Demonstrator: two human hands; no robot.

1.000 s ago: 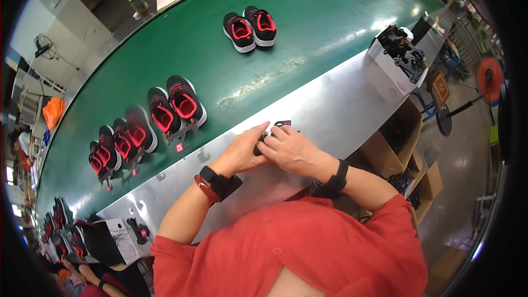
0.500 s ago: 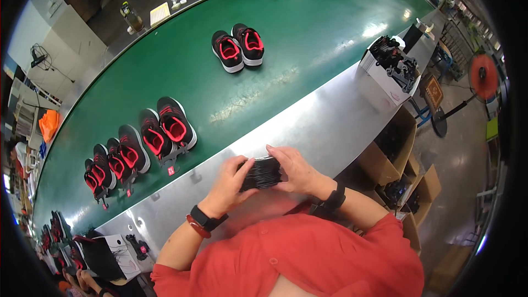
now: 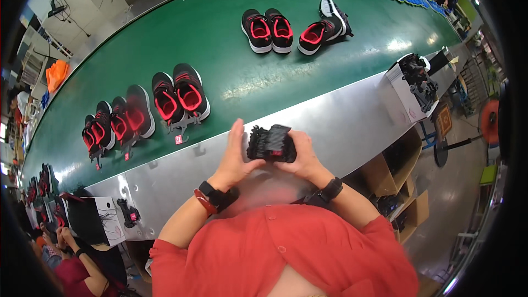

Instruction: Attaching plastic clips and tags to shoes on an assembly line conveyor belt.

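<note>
A thick stack of black plastic shoe hangers (image 3: 269,142) is held just above the metal ledge in front of me, a small red patch showing low on it. My right hand (image 3: 306,157) grips the stack from its right end, thumb underneath. Beside the left end, my left hand (image 3: 235,157) is open, fingers straight and apart from the hangers; its thumb reaches towards their lower edge, and I cannot tell whether it touches. Beyond the hands, a pair of black and red sneakers (image 3: 188,96) carries a hanger with a red tag (image 3: 179,139).
On the green belt (image 3: 220,71) stand more sneakers (image 3: 268,32), with one pair (image 3: 324,30) partly tipped over. A white box of black hangers (image 3: 410,93) sits on the ledge at right. Cardboard boxes (image 3: 393,170) stand below it. Another person's hands (image 3: 65,237) are at lower left.
The left fingers have come off the stack and opened, while the right hand keeps hold. The stack's face has turned. Another sneaker pair now shows farther right on the belt; my view has shifted.
</note>
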